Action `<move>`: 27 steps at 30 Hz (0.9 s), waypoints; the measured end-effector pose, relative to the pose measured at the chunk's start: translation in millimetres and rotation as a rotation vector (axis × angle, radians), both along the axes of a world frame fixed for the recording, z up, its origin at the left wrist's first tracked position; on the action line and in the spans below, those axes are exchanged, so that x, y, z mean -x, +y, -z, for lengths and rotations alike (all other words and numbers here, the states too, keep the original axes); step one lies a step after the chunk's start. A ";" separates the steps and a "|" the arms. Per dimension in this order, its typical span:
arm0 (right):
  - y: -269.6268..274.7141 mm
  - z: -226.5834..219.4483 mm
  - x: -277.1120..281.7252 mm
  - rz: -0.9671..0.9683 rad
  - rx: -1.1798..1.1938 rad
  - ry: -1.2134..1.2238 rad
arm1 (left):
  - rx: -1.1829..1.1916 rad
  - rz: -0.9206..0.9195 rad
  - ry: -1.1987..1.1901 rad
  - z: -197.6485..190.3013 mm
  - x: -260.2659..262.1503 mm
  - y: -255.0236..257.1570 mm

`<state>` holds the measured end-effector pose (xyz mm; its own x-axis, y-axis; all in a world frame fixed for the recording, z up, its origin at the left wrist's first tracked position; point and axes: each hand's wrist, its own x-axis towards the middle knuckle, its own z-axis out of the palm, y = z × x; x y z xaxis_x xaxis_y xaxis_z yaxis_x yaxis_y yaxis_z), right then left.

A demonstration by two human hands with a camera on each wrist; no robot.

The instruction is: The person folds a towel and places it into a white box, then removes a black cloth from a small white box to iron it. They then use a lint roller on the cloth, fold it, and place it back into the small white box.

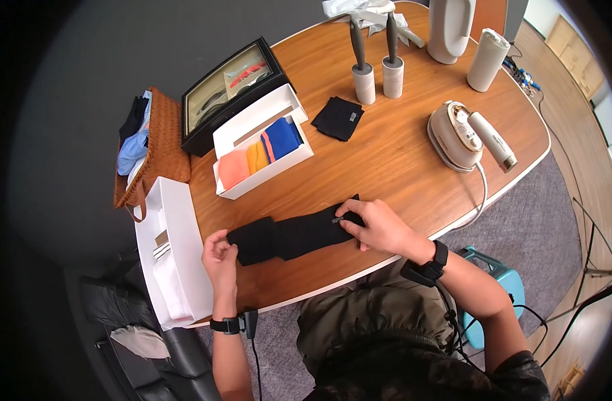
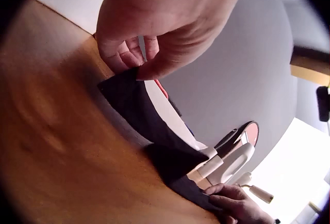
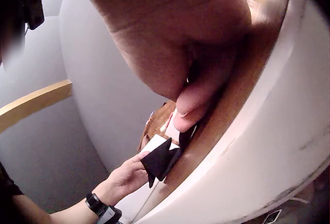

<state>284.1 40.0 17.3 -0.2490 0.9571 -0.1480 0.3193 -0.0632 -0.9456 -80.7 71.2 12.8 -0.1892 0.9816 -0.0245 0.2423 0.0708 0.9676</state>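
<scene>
A long black sock (image 1: 306,234) is stretched across the near part of the table, with a small pale logo near its right end. My left hand (image 1: 220,257) pinches the left end between thumb and fingers. In the left wrist view, that end of the sock (image 2: 131,102) is raised off the wood at the fingertips. At the other end, my right hand (image 1: 383,230) pinches the fabric beside the logo, thumb and forefinger close together. The right wrist view shows the right hand (image 3: 191,79) large, covering most of its end. Farther back lies a folded black piece (image 1: 338,119) with a similar logo.
Left of centre stands a white box (image 1: 269,170) of folded coloured socks, before a black display case (image 1: 232,93). A woven basket (image 1: 160,144) and a long white box (image 1: 185,247) line the left edge. Two lint rollers (image 1: 364,83) and a garment steamer (image 1: 456,137) stand at back and right.
</scene>
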 end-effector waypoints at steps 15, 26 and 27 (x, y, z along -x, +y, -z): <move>-8.0 -2.0 -41.3 0.111 -0.409 -0.512 | 0.073 -0.015 0.111 19.3 29.7 -11.6; -38.0 -8.9 40.6 -0.129 -0.696 -0.601 | -0.235 0.519 0.930 -11.0 -56.5 -71.0; -41.0 -3.2 53.7 -0.204 -0.703 -0.636 | -0.195 0.589 0.960 -9.0 -64.0 -73.3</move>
<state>230.5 -1.1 20.6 -0.4912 0.8257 0.2772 0.7261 0.5640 -0.3934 -16.7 -2.2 21.8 0.4430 0.8954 0.0441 0.8337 -0.4296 0.3471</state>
